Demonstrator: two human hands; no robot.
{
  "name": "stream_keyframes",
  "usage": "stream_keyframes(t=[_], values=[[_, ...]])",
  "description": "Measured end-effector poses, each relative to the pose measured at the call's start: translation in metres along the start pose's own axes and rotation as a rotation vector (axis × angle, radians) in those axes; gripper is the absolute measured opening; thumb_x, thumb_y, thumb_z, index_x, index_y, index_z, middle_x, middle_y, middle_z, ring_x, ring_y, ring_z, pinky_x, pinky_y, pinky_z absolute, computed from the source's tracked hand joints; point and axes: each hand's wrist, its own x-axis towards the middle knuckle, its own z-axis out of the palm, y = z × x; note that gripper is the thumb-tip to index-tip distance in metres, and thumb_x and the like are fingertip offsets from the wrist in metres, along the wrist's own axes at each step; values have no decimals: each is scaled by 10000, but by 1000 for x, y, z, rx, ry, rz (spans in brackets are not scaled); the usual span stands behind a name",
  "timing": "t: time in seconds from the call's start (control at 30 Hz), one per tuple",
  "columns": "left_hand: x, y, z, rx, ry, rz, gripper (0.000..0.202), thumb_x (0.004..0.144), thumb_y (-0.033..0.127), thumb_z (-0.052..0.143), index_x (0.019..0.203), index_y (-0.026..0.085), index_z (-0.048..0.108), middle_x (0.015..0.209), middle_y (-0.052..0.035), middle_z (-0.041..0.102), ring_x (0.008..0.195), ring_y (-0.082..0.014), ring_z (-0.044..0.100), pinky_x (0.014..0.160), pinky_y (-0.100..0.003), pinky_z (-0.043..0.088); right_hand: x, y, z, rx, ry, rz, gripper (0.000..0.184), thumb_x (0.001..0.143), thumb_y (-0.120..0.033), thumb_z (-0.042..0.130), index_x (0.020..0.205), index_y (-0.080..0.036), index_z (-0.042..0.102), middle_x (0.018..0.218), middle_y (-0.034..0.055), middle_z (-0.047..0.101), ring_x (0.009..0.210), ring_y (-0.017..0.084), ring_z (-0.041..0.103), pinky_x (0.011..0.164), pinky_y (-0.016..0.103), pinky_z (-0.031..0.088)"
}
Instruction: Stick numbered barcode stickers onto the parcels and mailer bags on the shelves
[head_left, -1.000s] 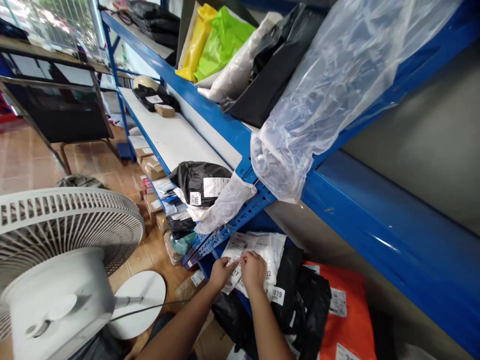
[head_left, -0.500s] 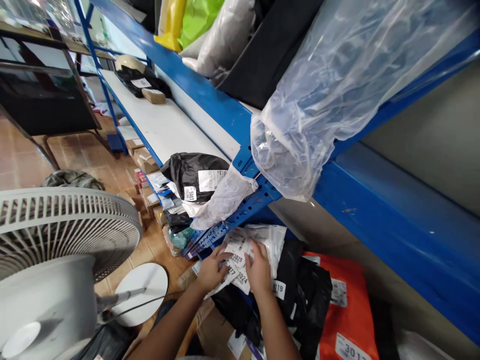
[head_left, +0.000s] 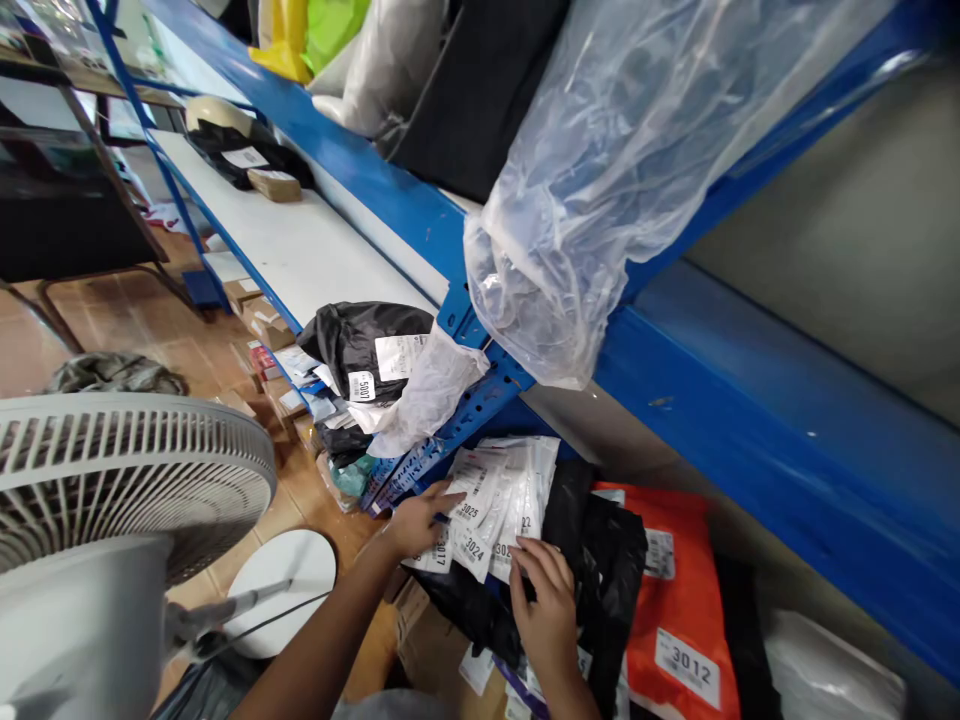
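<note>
My left hand [head_left: 417, 522] rests at the left side of a fan of white mailer packets, its fingers stretched out onto the one labelled 3025 [head_left: 478, 482]. Below it show the labels 3024 [head_left: 472, 550] and 3017 [head_left: 436, 557]. At the lower right of the fan is my right hand [head_left: 545, 592], its fingers bent and apart, the tips by the bottom edge of a white packet [head_left: 504, 562] whose number is partly covered. Neither hand visibly grasps anything. Beside the right hand lie black plastic parcels [head_left: 619, 565].
An orange parcel [head_left: 675, 600] labelled 3012 stands at the right. Blue shelf beams [head_left: 750, 440] cross close above, with a clear plastic bag [head_left: 555, 280] hanging down. A black parcel [head_left: 367, 345] sits on the white shelf [head_left: 300, 235]. A grey fan [head_left: 135, 480] stands at the left.
My right hand has moved off the packets, down and to the right. The packets now lie more spread out, with more labels showing. The view has shifted slightly right.
</note>
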Motion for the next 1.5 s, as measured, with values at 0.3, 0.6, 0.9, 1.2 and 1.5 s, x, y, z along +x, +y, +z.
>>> stream_keyframes(t=[0.3,0.6,0.9,1.2,1.5], values=[[-43,-18,13,-204,387,-99,518,744,161,435,1256,219,493,1308,-60,535,1199,-206,491,1025,-384,386,-36,-65,12,334,-220,137,203,811,-108,495,934,-226,606,896,52,642,847,166,616,744,286,522],[18,13,-25,230,23,-84,740,737,110,412,1433,227,188,1468,-124,327,1193,-279,512,942,-398,450,5,-72,72,297,-360,512,286,778,-135,506,1042,-192,604,1040,88,660,981,211,598,854,320,465],[64,20,-38,331,-208,79,673,736,115,397,1398,126,280,1458,-92,363,1326,-193,352,1087,-304,298,-6,-76,90,384,-327,547,208,699,-159,604,896,-187,663,931,49,701,874,186,627,754,250,465],[-23,31,-16,241,300,-119,546,779,309,427,1307,167,420,1286,-127,548,1031,-306,599,884,-437,482,-123,-86,47,780,-259,719,163,735,-243,606,870,-189,680,799,33,715,719,181,662,637,257,501],[-143,114,168,-382,335,-119,504,785,557,477,1111,187,580,1162,-118,628,1060,-244,587,891,-359,487,-180,-56,-34,1084,5,887,190,726,-345,628,834,-188,626,797,26,675,745,191,618,669,297,493]])
